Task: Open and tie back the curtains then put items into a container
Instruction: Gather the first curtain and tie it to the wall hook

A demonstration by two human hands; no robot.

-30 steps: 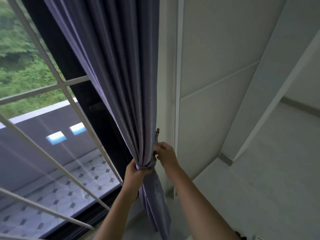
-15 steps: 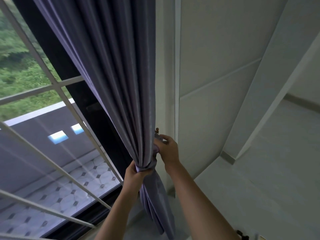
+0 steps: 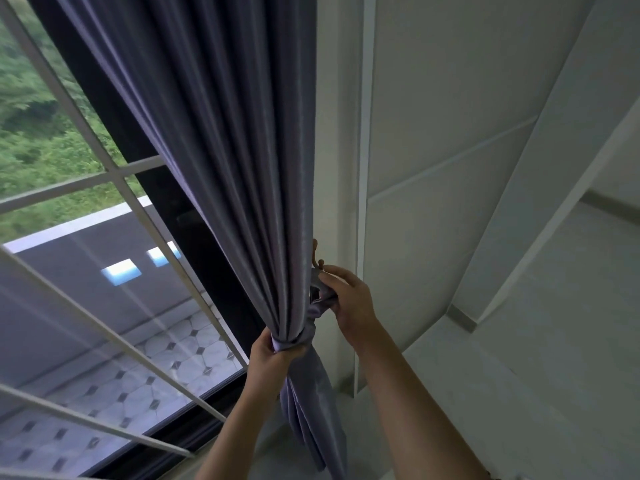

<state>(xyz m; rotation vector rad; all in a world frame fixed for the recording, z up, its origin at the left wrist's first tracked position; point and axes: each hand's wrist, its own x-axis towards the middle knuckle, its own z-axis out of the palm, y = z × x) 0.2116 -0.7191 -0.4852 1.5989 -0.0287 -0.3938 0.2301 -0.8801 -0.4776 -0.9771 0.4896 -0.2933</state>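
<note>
The left hand (image 3: 273, 348) grips the gathered curtain (image 3: 235, 168) at its cinched waist to keep the folds bunched, while just above and beside it the right hand (image 3: 348, 299) pinches the tieback (image 3: 320, 301), apparently to loop it onto the wall hook (image 3: 317, 259).

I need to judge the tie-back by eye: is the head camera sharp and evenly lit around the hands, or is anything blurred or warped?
Head view: the left hand, right hand and curtain are fairly sharp in soft, even light; the hook is small and indistinct; the greenery outside is smeared; the window bars lean from wide-angle distortion.
</note>
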